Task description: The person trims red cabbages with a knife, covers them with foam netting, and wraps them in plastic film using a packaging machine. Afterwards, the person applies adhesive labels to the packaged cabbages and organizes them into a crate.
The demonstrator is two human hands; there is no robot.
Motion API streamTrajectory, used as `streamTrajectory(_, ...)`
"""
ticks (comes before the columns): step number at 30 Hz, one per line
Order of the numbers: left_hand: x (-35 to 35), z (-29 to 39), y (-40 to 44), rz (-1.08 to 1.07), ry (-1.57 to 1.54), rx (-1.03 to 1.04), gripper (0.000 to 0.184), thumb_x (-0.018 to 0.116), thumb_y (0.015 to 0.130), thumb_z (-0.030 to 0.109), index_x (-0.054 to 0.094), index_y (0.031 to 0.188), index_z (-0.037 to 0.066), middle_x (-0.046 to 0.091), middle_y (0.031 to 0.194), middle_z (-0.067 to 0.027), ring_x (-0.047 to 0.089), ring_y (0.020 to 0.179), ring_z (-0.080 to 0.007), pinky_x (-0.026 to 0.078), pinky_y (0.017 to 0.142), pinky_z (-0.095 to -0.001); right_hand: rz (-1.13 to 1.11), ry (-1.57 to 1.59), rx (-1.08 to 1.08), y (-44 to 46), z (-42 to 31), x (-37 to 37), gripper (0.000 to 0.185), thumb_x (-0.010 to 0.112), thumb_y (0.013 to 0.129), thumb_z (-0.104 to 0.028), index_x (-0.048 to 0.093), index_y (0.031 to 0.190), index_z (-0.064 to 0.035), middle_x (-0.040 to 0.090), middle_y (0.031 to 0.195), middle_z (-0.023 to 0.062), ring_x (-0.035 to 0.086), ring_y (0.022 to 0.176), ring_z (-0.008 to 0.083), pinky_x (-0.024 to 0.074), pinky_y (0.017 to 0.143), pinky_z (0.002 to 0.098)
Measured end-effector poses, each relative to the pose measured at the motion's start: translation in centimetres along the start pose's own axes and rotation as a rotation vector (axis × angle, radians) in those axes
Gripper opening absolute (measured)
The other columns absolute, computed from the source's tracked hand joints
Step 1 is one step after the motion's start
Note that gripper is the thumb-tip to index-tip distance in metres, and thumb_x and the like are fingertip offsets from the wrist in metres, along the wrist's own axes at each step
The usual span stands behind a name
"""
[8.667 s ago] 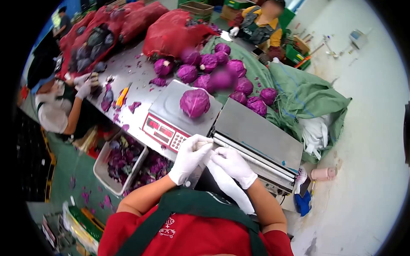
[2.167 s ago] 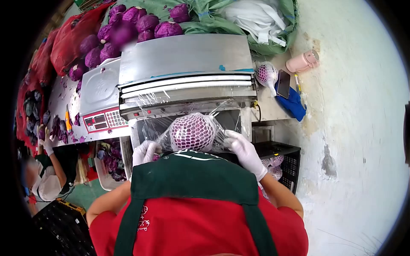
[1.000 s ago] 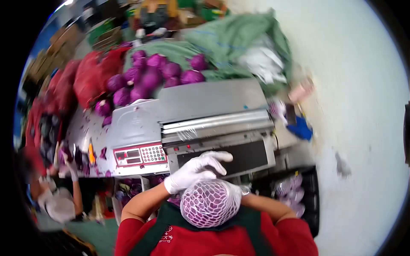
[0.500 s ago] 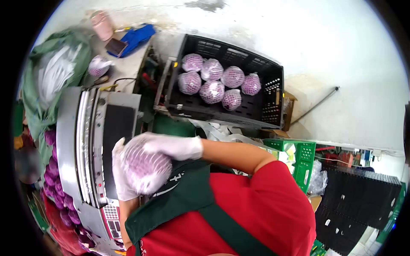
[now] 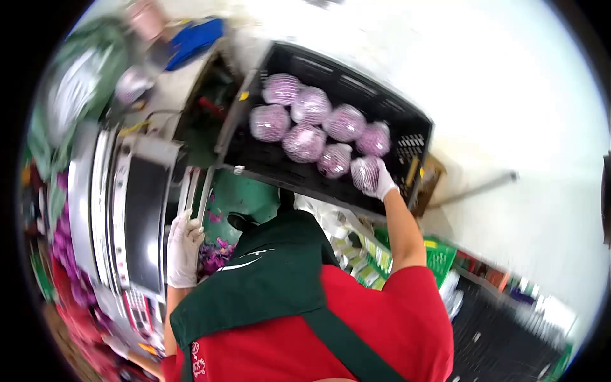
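Note:
My right hand (image 5: 385,181), in a white glove, is closed on a purple cabbage (image 5: 365,173) wrapped in white netting and clear film. It holds this cabbage low in the near right part of a black plastic crate (image 5: 331,65). Several more wrapped cabbages (image 5: 304,142) sit in rows beside it. My left hand (image 5: 184,251), also white-gloved, holds nothing, its fingers partly extended. It is near the right edge of the wrapping machine (image 5: 143,216), with its dark flat plate; whether it touches the edge I cannot tell.
Another person's gloved hand (image 5: 118,347) shows at lower left, near unwrapped purple cabbages (image 5: 79,280). A wrapped bundle (image 5: 132,86) and blue cloth (image 5: 196,43) lie on the side table. Purple leaf scraps (image 5: 216,254) are below. A green crate (image 5: 439,258) stands at right.
The wrapped cabbage has gone from between both hands at my chest into the black crate with my right hand. My left hand has let go and stays by the machine.

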State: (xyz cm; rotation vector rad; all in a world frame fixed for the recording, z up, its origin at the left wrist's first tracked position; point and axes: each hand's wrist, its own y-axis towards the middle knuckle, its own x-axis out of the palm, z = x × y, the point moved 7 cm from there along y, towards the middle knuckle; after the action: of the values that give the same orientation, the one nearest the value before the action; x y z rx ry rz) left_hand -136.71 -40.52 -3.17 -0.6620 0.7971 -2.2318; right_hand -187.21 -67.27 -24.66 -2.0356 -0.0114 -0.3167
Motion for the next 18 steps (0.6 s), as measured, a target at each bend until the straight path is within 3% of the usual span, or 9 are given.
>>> streamTrajectory(4, -4.1, 0.9, -3.8, 0.15, -0.031, 0.177, 0.028, 0.051, 0.097, 0.025, 0.056, 0.118, 0.008, 0.061, 0.097, -0.0049, 0.057, 0.084, -0.0111, 0.046, 0.078, -0.0232, 0.705, -1.153, -0.183, -0.8, -2.5, -0.8, 0.052, 0.056, 0.083, -0.046, 0.059, 0.121, -0.0093, 0.063, 0.11, 0.018, 0.064, 0.094, 0.0318, 0.0532, 0.079, 0.0454)
streamTrajectory(6, -5.9, 2.3, -6.5, 0.211, 0.009, 0.274, 0.031, 0.053, 0.097, 0.024, 0.053, 0.122, 0.006, 0.06, 0.102, -0.0043, 0.057, 0.09, -0.0112, 0.047, 0.081, -0.0254, 0.905, -1.361, -0.349, -6.0, -5.7, 6.2, 0.056, 0.06, 0.08, -0.044, 0.058, 0.123, -0.0076, 0.063, 0.11, 0.0223, 0.064, 0.093, 0.0349, 0.0537, 0.078, 0.0464)
streamTrajectory(7, -7.0, 2.8, -7.5, 0.287, 0.006, 0.348, 0.028, 0.054, 0.096, 0.021, 0.054, 0.12, 0.006, 0.06, 0.102, -0.0038, 0.057, 0.092, -0.0106, 0.046, 0.083, -0.0249, 0.772, -1.287, -0.655, -11.7, -6.9, 14.7, 0.041, 0.061, 0.082, -0.022, 0.061, 0.118, -0.0014, 0.066, 0.109, 0.0212, 0.065, 0.092, 0.0371, 0.0534, 0.083, 0.0453)
streamTrajectory(8, -8.3, 3.1, -8.2, 0.35, 0.012, 0.405, 0.026, 0.056, 0.095, 0.018, 0.055, 0.118, 0.006, 0.06, 0.101, -0.0033, 0.056, 0.093, -0.0101, 0.045, 0.084, -0.0244, 0.596, -1.345, -1.12, -3.8, -8.2, 12.6, 0.042, 0.061, 0.083, -0.017, 0.058, 0.121, -0.0004, 0.061, 0.116, 0.0223, 0.062, 0.1, 0.0369, 0.0502, 0.088, 0.0459)
streamTrajectory(10, -11.2, 3.7, -9.8, 0.44, -0.052, 0.54, 0.026, 0.059, 0.093, 0.014, 0.056, 0.117, 0.005, 0.06, 0.102, -0.002, 0.056, 0.096, -0.0095, 0.045, 0.087, -0.0247, 0.213, -1.306, -1.402, -10.5, -6.2, 27.2, 0.04, 0.057, 0.085, -0.013, 0.056, 0.123, 0.0015, 0.057, 0.123, 0.022, 0.056, 0.111, 0.035, 0.0436, 0.098, 0.0423)
streamTrajectory(12, -13.9, 4.9, -10.4, 0.514, -0.1, 0.638, 0.027, 0.059, 0.094, 0.013, 0.055, 0.119, 0.004, 0.059, 0.11, -0.0029, 0.056, 0.102, -0.0106, 0.044, 0.092, -0.0266, -0.215, -1.145, -1.437, -14.0, -2.7, 38.5, 0.036, 0.052, 0.09, -0.008, 0.054, 0.124, 0.0021, 0.055, 0.126, 0.0195, 0.05, 0.119, 0.0309, 0.0348, 0.106, 0.0386)
streamTrajectory(14, -19.0, 6.4, -12.1, 0.63, -0.104, 0.71, 0.033, 0.061, 0.092, 0.014, 0.054, 0.122, 0.003, 0.058, 0.114, -0.0057, 0.054, 0.108, -0.0144, 0.041, 0.099, -0.03, -0.469, -1.071, -1.3, -14.1, 1.9, 46.1, 0.037, 0.047, 0.095, -0.01, 0.047, 0.131, 0.0013, 0.048, 0.133, 0.0139, 0.043, 0.126, 0.0244, 0.0311, 0.108, 0.0358)
streamTrajectory(16, -26.3, 9.3, -16.4, 1.159, 0.286, 0.854, 0.053, 0.072, 0.083, 0.02, 0.049, 0.129, 0.005, 0.053, 0.121, -0.01, 0.05, 0.115, -0.0216, 0.039, 0.1, -0.0346, -0.539, -1.033, -1.2, -13.7, 6.1, 51.9, 0.037, 0.046, 0.096, -0.01, 0.046, 0.131, 0.0005, 0.047, 0.135, 0.0133, 0.043, 0.126, 0.0233, 0.0311, 0.108, 0.035)
streamTrajectory(18, -37.8, 11.2, -19.2, 1.52, 0.241, 0.994, 0.074, 0.074, 0.079, 0.024, 0.037, 0.139, 0.004, 0.042, 0.135, -0.0174, 0.036, 0.129, -0.0286, 0.027, 0.109, -0.039, -0.432, -1.042, -1.143, -12.2, 8.4, 55.2, 0.036, 0.047, 0.096, -0.014, 0.05, 0.127, 0.0032, 0.05, 0.13, 0.0153, 0.047, 0.118, 0.0246, 0.0348, 0.103, 0.0345)
